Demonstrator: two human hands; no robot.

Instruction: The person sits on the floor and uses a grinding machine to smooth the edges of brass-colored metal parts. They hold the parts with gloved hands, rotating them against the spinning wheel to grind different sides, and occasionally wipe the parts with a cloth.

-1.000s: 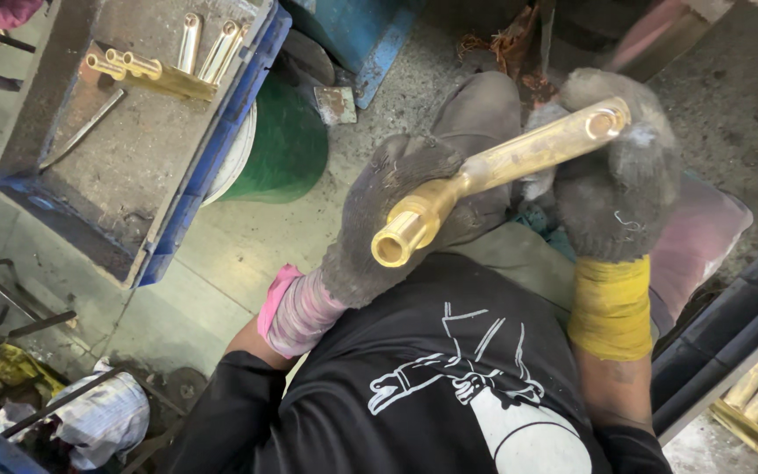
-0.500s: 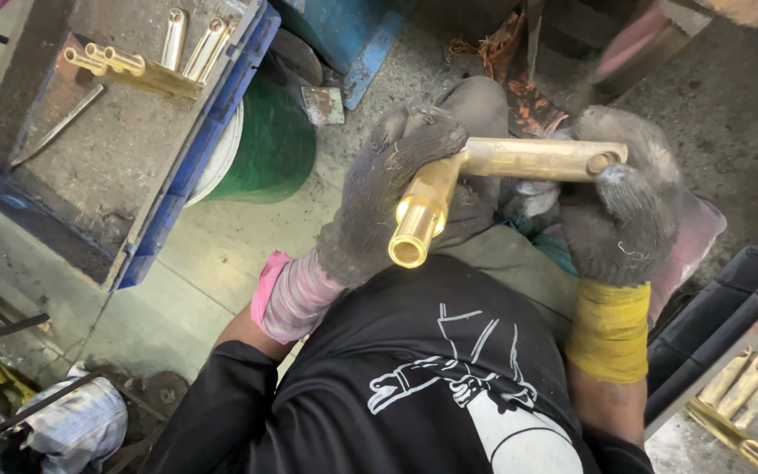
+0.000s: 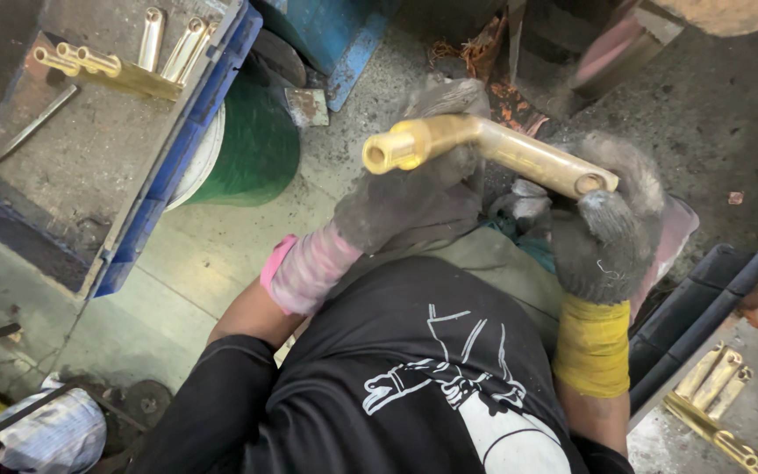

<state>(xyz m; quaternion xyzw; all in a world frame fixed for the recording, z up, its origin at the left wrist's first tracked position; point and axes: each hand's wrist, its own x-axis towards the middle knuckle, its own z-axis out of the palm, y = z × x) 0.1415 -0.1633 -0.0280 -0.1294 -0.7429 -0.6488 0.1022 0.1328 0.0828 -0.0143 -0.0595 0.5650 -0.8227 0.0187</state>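
Observation:
Both my hands wear grey knit gloves and hold one bent brass pipe fitting in front of my chest. My left hand, with a pink cuff, grips the end that has the thicker collar and an open bore facing left. My right hand, with a yellow cuff, grips the other, plain tube end. The fitting lies roughly level, its bend near the middle.
A blue crate at the upper left holds several brass fittings and a thin rod. A green bucket stands beside it. More brass fittings lie at the lower right near a dark crate. Scrap and a blue metal frame lie ahead.
I have turned the brass fitting: its collared end has swung up and to the left, and the tube end has dropped toward my right hand.

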